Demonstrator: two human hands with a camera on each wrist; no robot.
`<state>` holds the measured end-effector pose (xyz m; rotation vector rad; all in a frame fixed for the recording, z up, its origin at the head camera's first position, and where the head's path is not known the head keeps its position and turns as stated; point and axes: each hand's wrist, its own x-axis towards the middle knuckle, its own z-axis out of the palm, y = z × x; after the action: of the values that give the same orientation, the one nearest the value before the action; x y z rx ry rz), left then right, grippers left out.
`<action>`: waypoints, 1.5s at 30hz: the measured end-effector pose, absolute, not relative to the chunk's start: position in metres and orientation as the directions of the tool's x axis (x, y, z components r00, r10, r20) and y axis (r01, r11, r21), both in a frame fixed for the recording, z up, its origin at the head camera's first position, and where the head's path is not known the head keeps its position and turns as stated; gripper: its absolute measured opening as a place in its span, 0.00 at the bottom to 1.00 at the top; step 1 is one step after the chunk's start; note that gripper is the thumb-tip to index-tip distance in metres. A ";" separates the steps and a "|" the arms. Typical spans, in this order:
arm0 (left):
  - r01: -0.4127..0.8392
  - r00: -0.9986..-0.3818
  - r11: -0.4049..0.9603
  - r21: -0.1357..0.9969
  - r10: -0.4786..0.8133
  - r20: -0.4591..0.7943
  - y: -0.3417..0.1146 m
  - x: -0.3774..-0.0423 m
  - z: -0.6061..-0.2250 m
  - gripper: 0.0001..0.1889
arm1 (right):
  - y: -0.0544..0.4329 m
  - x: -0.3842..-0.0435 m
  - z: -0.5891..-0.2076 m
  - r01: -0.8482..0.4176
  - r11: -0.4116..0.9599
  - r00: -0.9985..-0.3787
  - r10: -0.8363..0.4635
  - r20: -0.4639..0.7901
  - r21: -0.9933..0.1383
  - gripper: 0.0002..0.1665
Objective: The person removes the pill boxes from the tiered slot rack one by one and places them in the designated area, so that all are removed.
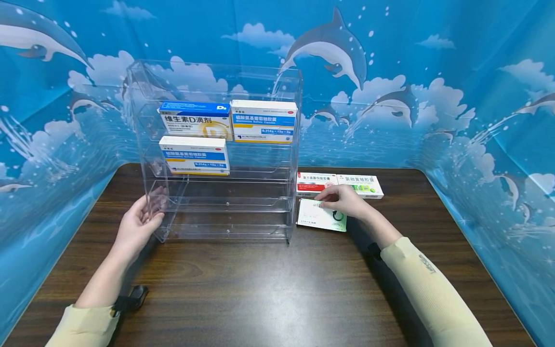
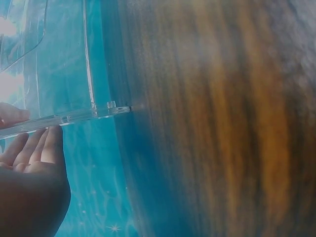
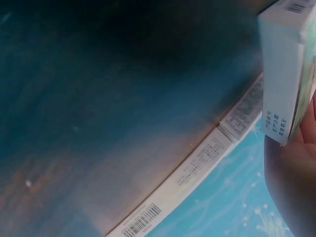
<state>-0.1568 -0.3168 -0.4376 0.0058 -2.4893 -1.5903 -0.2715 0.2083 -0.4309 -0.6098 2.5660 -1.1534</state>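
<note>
A clear acrylic tiered rack (image 1: 225, 233) stands on the table, left of the middle. My left hand (image 1: 136, 226) grips its left side panel; in the left wrist view the thumb and fingers of that hand (image 2: 37, 177) lie on opposite faces of the clear panel (image 2: 74, 118). Right of the rack, my right hand (image 1: 349, 202) holds a white and green medicine box (image 1: 318, 218) by its upper edge. The right wrist view shows this box (image 3: 281, 74) from its narrow side, with part of the hand behind it.
On the rack's tiers sit a blue and white vitamin D box (image 1: 195, 120) and two blue and white capsule boxes, one upper right (image 1: 263, 123), one lower left (image 1: 195, 156). Behind my right hand lie a red and white box (image 1: 310, 180) and a green and white box (image 1: 366, 185), side by side.
</note>
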 end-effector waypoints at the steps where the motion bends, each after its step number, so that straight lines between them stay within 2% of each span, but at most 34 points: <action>1: 0.095 -0.983 0.426 0.900 -0.104 0.153 -0.317 -0.157 -0.437 0.32 | 0.208 -0.272 -0.433 -0.266 0.602 -0.876 -0.478 -0.072 -0.753 0.12; 10: 0.105 -0.981 0.423 0.900 -0.103 0.163 -0.317 -0.157 -0.438 0.32 | 0.204 -0.276 -0.441 -0.327 0.624 -0.846 -0.528 -0.074 -0.710 0.12; 19: 0.111 -0.980 0.443 0.889 -0.103 0.173 -0.317 -0.158 -0.438 0.32 | 0.201 -0.275 -0.441 -0.324 0.659 -0.857 -0.508 -0.084 -0.679 0.13; 29: 0.092 -0.983 0.446 0.890 -0.103 0.153 -0.318 -0.160 -0.439 0.33 | 0.209 -0.253 -0.427 -0.419 0.614 -0.856 -0.513 0.066 -0.668 0.16; 38: 0.093 -0.981 0.449 0.889 -0.108 0.158 -0.317 -0.159 -0.438 0.33 | 0.222 -0.224 -0.428 -0.530 0.669 -0.825 -0.549 0.133 -0.521 0.20; 45: 0.092 -0.981 0.457 0.885 -0.111 0.159 -0.316 -0.159 -0.438 0.33 | 0.230 -0.215 -0.433 -0.589 0.685 -0.792 -0.593 0.142 -0.428 0.26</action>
<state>-0.1588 -0.3163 -0.4382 0.0168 -2.5104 -1.5424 -0.2147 0.2295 -0.4326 -1.0095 2.8761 -0.7268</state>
